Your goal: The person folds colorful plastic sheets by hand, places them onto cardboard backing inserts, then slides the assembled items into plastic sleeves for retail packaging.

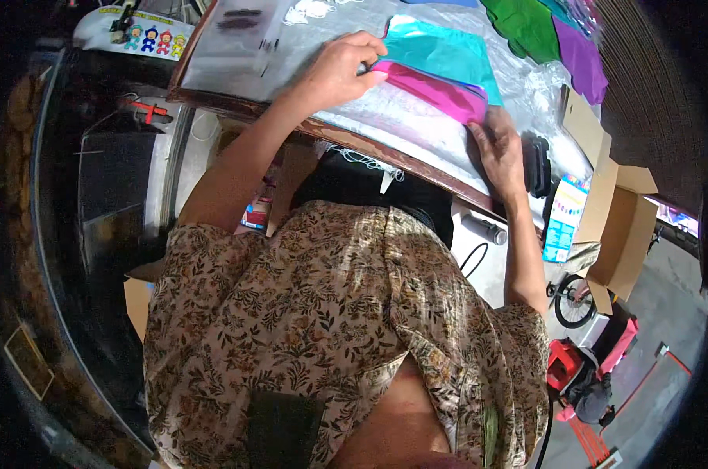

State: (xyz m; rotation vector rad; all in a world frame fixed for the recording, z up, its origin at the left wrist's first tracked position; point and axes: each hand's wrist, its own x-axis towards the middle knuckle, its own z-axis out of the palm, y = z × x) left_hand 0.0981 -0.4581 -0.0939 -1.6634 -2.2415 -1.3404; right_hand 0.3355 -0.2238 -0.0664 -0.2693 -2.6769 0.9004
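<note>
Magenta sheet [440, 90], thin and glossy, lies slantwise at the upper centre of the frame, its right end lower than its left. The left hand [342, 72] grasps its left end, thumb along the magenta edge and fingers bent over beside it. The right hand [500, 155] has its thumb at the sheet's lower right corner; its fingers are partly blurred, so I cannot tell whether they pinch the corner or only touch it. A blue edge shows along the magenta, and a teal sheet [440, 48] spreads just above it.

Clear plastic [405, 117] covers the wood-edged worktop [342, 135] beneath. Toward the upper right of the frame lie a green sheet [518, 23] and a purple sheet [581, 62]; at the upper left, a transparent bag [229, 47] shows dark strips. A black object [539, 166] sits just beside the right hand. Farther right are a white-and-blue printed packet [561, 215] and an open cardboard box [623, 223].
</note>
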